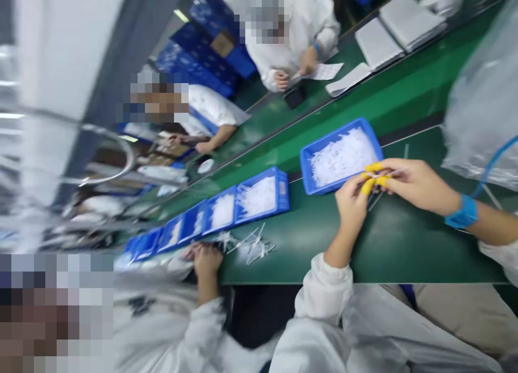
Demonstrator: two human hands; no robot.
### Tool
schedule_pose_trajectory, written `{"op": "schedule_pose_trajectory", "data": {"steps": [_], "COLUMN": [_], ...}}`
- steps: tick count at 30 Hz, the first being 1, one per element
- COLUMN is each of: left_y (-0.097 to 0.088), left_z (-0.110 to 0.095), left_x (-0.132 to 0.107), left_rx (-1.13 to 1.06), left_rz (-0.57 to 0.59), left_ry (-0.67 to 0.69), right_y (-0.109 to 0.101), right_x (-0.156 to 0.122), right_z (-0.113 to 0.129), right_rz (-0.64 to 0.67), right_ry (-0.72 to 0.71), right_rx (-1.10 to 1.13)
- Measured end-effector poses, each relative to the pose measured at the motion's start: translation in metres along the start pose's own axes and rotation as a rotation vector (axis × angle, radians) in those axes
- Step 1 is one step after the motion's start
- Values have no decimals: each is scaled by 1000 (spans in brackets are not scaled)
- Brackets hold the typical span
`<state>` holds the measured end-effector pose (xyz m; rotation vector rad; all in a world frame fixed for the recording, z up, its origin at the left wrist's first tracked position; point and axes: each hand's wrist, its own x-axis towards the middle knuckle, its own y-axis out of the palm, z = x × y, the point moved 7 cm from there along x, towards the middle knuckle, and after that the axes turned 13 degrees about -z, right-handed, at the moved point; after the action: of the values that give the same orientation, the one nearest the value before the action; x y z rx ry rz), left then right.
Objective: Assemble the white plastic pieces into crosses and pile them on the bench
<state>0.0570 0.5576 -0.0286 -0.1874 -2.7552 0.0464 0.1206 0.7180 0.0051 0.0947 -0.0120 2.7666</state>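
Note:
My left hand (353, 203) and my right hand (410, 183) meet above the green table (388, 243), both pinched with yellow finger cots on the fingertips. Together they grip a thin white plastic piece (390, 173) that sticks out to the right. A blue wrist strap (463, 213) circles my right wrist. Just behind my hands stands a blue tray (309, 168) full of small white parts.
More blue trays (282, 189) of white parts line the table to the left. A co-worker's hand (206, 259) rests beside loose white pieces (253, 246). A clear plastic bag (485, 97) sits at the right. Two more people work across the green conveyor (364, 111).

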Motion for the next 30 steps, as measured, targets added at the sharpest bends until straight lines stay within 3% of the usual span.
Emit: {"op": "schedule_pose_trajectory", "data": {"steps": [5, 11, 15, 22, 30], "left_y": [6, 13, 12, 11, 18], "left_z": [9, 12, 14, 1, -11], "left_x": [3, -3, -2, 3, 3], "left_rx": [-6, 13, 67, 282, 353], "left_rz": [42, 86, 86, 180, 424], "left_ry": [7, 14, -9, 137, 170], "right_y": [-12, -15, -13, -7, -11], "right_x": [-1, -2, 0, 0, 7], "right_z": [-3, 7, 2, -5, -12], "right_rz": [-91, -145, -105, 29, 74], "right_ry": [36, -103, -21, 124, 148], "right_rx": [-220, -384, -366, -274, -243]}}
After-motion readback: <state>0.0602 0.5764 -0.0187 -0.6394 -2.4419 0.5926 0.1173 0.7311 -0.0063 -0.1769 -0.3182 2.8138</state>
